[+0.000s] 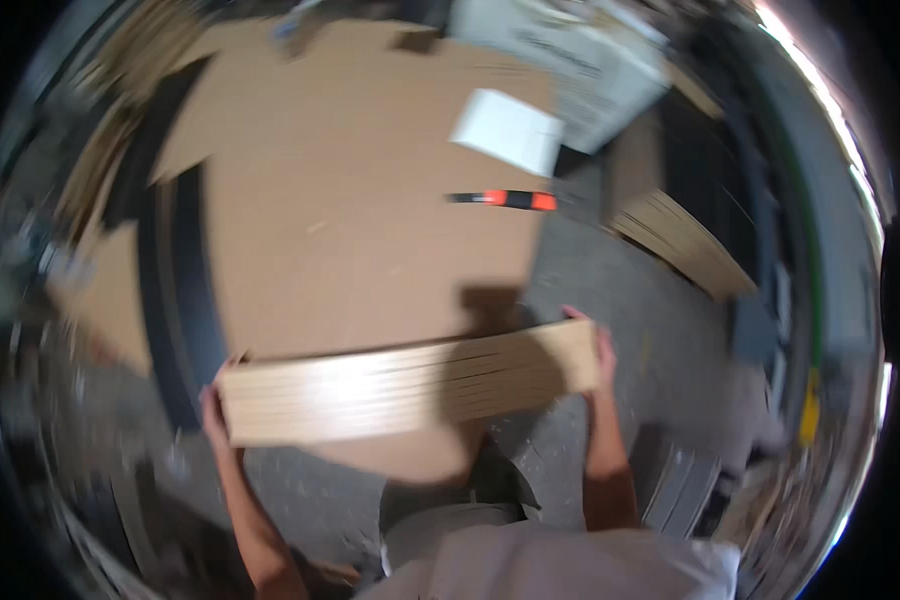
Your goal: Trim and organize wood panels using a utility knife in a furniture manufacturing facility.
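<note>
A stack of long, narrow wooden boards (370,390) spans the space in front of me, its pale edges facing up and several dark seams running lengthwise. My left hand (216,408) is wrapped round its left end. Round the right end closes my right hand (600,352), a little higher in the picture. The stack is held slightly tilted, over the near edge of a big brown cardboard sheet (340,200). Shadow falls across the stack's right half. The undersides of the boards are hidden.
On the cardboard lie an orange-and-black utility knife (505,200) and a white paper sheet (510,130). Long dark boards (180,290) lie along its left side. At the right stands a stack of black-faced panels (705,190); a white box (570,65) is at the back.
</note>
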Available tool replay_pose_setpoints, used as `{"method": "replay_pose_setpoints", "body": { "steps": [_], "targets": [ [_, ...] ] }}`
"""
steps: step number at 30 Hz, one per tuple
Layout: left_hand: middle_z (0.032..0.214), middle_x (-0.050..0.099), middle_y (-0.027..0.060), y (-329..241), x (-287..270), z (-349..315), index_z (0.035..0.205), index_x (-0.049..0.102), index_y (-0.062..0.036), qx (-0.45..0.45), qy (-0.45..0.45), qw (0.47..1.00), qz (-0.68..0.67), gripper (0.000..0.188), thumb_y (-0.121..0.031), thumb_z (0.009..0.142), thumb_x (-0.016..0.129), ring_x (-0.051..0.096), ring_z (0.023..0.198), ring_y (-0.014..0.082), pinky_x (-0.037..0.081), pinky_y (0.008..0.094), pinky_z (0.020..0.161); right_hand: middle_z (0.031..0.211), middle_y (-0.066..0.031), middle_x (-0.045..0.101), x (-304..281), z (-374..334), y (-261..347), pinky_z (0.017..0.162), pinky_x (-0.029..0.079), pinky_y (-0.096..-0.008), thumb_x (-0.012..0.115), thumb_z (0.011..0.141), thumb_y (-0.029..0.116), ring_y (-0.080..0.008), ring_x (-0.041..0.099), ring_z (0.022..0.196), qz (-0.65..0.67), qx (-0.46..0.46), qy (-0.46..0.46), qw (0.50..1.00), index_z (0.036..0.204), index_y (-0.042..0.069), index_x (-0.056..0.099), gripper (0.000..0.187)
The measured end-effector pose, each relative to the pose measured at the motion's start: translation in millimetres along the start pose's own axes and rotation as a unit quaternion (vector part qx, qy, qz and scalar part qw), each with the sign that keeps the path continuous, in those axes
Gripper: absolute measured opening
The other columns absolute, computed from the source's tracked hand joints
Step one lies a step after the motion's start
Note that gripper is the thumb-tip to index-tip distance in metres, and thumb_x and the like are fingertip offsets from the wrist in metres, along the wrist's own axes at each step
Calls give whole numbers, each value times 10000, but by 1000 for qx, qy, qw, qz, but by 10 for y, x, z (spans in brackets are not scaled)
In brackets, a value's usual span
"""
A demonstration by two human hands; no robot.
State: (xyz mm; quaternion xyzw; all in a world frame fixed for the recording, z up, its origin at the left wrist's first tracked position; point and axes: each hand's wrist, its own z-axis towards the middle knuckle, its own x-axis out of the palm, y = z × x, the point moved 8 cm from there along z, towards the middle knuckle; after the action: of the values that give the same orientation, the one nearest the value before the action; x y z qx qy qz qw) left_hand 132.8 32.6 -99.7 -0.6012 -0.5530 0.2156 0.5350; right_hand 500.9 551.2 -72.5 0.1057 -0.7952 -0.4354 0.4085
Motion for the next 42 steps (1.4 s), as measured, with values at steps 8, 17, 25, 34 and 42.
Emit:
{"method": "replay_pose_setpoints", "body": {
  "steps": [8,17,25,34,42],
  "targets": [
    [1354,553,140,-19,415,122,1331,513,-40,38,140,980,-136,525,-431,1054,299,483,1305,332,343,476,1120,1237,-164,617,-265,-18,26,999,464,-370,483,955,338,-261,596,1127,-46,-37,-95,994,1240,-56,582,497],
    [1145,661,93,121,232,135,1216,597,-74,-35,25,998,-38,466,-458,1014,427,634,1057,237,514,372,921,1016,-88,663,-660,-138,-97,858,507,-366,590,912,325,-204,631,918,-79,1,-221,972,1117,11,654,380],
    [1178,662,89,432,1028,-341,1228,621,-65,-166,-59,984,33,519,-502,967,521,639,1057,238,510,353,903,985,-79,684,-1364,-1140,492,797,544,-380,684,851,412,-219,671,866,-71,153,-344,924,1091,85,663,406],
    [1335,574,179,1452,3517,-709,1413,430,27,-368,111,905,183,631,-475,1057,289,572,1209,284,462,388,1033,1036,-114,695,-3664,-2558,288,867,541,-403,695,853,357,-258,662,988,49,232,-324,916,1155,42,656,438],
    [1427,523,150,2390,5281,-1236,1435,449,-15,-492,300,772,267,1037,-854,842,311,496,1308,299,395,442,1083,1026,-107,699,-5103,-4194,401,883,532,-424,697,825,373,-273,664,985,-5,86,-402,912,1144,93,665,426]
  ]
}}
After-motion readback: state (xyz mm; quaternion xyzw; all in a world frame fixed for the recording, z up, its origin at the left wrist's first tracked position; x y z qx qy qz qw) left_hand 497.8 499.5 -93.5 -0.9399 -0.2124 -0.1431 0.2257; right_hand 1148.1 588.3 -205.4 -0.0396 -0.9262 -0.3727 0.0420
